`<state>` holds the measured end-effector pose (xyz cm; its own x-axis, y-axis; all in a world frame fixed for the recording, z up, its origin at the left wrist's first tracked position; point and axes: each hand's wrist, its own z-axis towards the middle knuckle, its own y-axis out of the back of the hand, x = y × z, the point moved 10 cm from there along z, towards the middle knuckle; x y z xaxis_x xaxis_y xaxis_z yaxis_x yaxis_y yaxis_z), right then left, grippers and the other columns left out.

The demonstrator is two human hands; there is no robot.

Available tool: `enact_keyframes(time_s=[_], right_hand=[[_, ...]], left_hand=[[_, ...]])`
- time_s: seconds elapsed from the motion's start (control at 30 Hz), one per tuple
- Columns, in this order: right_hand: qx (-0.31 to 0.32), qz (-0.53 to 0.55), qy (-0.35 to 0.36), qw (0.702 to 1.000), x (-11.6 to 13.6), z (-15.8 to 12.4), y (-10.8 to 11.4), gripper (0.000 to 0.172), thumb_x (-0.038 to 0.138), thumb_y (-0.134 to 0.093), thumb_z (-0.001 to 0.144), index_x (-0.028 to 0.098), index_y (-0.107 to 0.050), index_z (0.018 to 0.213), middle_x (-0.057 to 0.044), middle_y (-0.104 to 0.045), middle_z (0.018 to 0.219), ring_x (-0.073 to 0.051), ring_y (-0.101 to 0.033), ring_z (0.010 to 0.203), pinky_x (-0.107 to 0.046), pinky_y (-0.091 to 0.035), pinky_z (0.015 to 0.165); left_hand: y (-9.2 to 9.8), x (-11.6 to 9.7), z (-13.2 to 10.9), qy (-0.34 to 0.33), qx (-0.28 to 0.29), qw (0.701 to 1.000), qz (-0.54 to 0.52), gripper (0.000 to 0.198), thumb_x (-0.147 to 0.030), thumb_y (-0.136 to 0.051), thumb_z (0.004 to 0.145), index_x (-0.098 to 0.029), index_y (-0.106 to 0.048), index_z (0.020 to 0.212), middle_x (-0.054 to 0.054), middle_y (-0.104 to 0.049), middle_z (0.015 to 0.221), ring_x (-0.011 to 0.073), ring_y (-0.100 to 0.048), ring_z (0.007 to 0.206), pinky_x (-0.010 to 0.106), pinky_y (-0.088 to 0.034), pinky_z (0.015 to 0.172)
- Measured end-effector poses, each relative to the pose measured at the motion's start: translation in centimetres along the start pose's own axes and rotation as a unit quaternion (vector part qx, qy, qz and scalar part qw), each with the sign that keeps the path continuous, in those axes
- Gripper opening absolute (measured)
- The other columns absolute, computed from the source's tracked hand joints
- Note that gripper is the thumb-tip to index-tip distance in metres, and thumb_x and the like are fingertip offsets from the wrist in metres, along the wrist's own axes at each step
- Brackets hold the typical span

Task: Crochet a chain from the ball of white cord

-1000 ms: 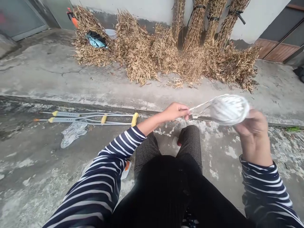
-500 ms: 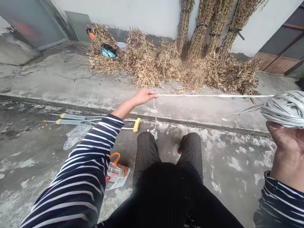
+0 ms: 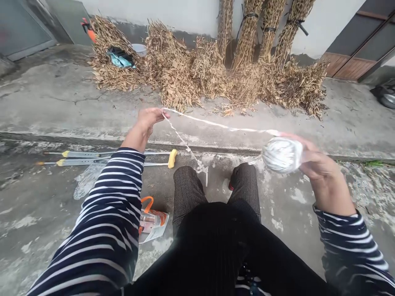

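A ball of white plastic strip [image 3: 282, 155] sits in my right hand [image 3: 321, 162], whose fingers curl over its top and right side. My left hand [image 3: 149, 119] is raised to the left, pinching a thin white strip [image 3: 222, 124] that runs across to the ball. A second, twisted length of the strip [image 3: 187, 146] hangs from my left hand down towards my knees [image 3: 245, 185]. The ball's underside and far side are partly hidden by my fingers.
A pair of metal crutches [image 3: 105, 158] lies on the concrete ground to the left, near a plastic bag [image 3: 152, 222] with orange handles. Bundles of dried plants [image 3: 182, 70] line the wall ahead. A low concrete step edge [image 3: 216, 148] crosses the ground.
My hands have come closer together after being stretched wide apart. The ball has swung back in from the far right, and my left hand has moved further left than a second ago.
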<state>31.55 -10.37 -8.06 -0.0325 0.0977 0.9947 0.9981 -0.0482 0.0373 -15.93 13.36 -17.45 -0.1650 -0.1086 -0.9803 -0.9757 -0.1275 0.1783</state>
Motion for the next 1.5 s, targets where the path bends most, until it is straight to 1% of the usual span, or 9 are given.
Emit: enact_keyframes(time_s=[0.2,0.3,0.43,0.6,0.73,0.9,1.1,1.27,1.5], right_hand=[[-0.045,0.108,-0.009,0.993,-2.0,0.5,1.1,0.070,0.026,-0.072,0.052,0.024,-0.073,0.121,-0.008,-0.074,0.114,-0.025,-0.069,0.085,-0.035,-0.060,0.058],[-0.060,0.141,0.015,0.988,-1.9,0.1,2.0,0.067,0.027,-0.072,0.056,0.025,-0.070,0.123,-0.008,-0.074,0.103,-0.022,-0.066,0.077,-0.031,-0.057,0.051],[-0.058,0.168,0.016,0.984,-2.3,0.8,1.5,0.065,0.022,-0.076,0.058,0.026,-0.068,0.123,-0.005,-0.072,0.095,-0.019,-0.066,0.077,-0.027,-0.060,0.054],[-0.041,0.189,-0.007,0.981,-3.6,2.2,-1.5,0.053,0.021,-0.077,0.056,0.021,-0.069,0.108,-0.004,-0.073,0.100,-0.020,-0.068,0.080,-0.031,-0.065,0.058],[-0.058,0.183,-0.007,0.981,-4.7,2.4,-3.6,0.059,0.020,-0.076,0.054,0.021,-0.068,0.113,-0.005,-0.074,0.111,-0.025,-0.072,0.092,-0.039,-0.070,0.067],[-0.093,0.186,-0.017,0.978,-5.5,1.8,-4.1,0.062,0.021,-0.077,0.051,0.022,-0.063,0.111,-0.005,-0.072,0.113,-0.026,-0.071,0.093,-0.039,-0.069,0.068],[-0.061,0.178,-0.012,0.982,-4.8,2.0,-5.5,0.061,0.027,-0.077,0.054,0.023,-0.062,0.113,-0.005,-0.069,0.110,-0.017,-0.062,0.076,-0.033,-0.063,0.056],[-0.052,0.174,-0.025,0.983,-4.8,2.4,-6.8,0.061,0.028,-0.079,0.053,0.022,-0.061,0.111,-0.005,-0.068,0.101,-0.017,-0.062,0.073,-0.030,-0.060,0.053],[-0.106,0.145,-0.022,0.983,-6.0,2.4,-5.0,0.062,0.030,-0.084,0.051,0.022,-0.060,0.107,-0.004,-0.064,0.098,-0.016,-0.060,0.071,-0.028,-0.055,0.048]], left_hand=[[3.9,4.8,-0.1,0.075,-0.127,0.972,0.182,0.032,-0.007,-0.054,0.097,-0.020,-0.044,0.069,-0.007,-0.043,0.052,0.0134,-0.061,0.091,0.033,-0.045,0.106],[2.0,5.7,-0.7,0.071,-0.095,0.969,0.217,0.033,0.004,-0.057,0.085,-0.021,-0.044,0.067,-0.007,-0.044,0.054,0.0182,-0.062,0.102,0.039,-0.039,0.115],[-8.2,5.1,-3.8,0.016,0.051,0.979,0.195,0.014,-0.003,-0.064,0.086,-0.014,-0.070,0.091,0.001,-0.077,0.096,0.0181,-0.067,0.105,0.036,-0.046,0.111],[-25.1,0.4,-13.7,-0.132,0.356,0.925,-0.016,0.056,-0.026,-0.079,0.085,-0.019,-0.068,0.139,0.012,-0.069,0.144,0.0244,-0.067,0.128,0.042,-0.046,0.118],[-30.6,-0.1,-18.8,-0.111,0.418,0.891,-0.137,0.050,-0.034,-0.087,0.077,-0.014,-0.075,0.122,0.015,-0.078,0.123,0.0278,-0.072,0.116,0.042,-0.049,0.111],[-30.0,3.1,-21.0,-0.039,0.412,0.903,-0.116,0.026,-0.039,-0.075,0.087,-0.013,-0.077,0.085,0.007,-0.078,0.078,0.0212,-0.073,0.085,0.038,-0.052,0.100],[-26.6,0.8,-17.5,-0.084,0.255,0.951,-0.154,0.042,-0.018,-0.081,0.076,-0.020,-0.077,0.118,0.008,-0.079,0.125,0.0232,-0.069,0.122,0.033,-0.050,0.106],[-28.0,0.2,-18.7,-0.060,0.312,0.941,-0.115,0.006,-0.021,-0.077,0.079,-0.015,-0.077,0.078,0.007,-0.081,0.088,0.0239,-0.072,0.095,0.035,-0.053,0.097],[-25.5,2.1,-22.3,0.006,0.453,0.877,-0.158,0.034,-0.049,-0.079,0.085,-0.015,-0.074,0.081,0.005,-0.073,0.071,0.0190,-0.072,0.082,0.033,-0.051,0.095]])
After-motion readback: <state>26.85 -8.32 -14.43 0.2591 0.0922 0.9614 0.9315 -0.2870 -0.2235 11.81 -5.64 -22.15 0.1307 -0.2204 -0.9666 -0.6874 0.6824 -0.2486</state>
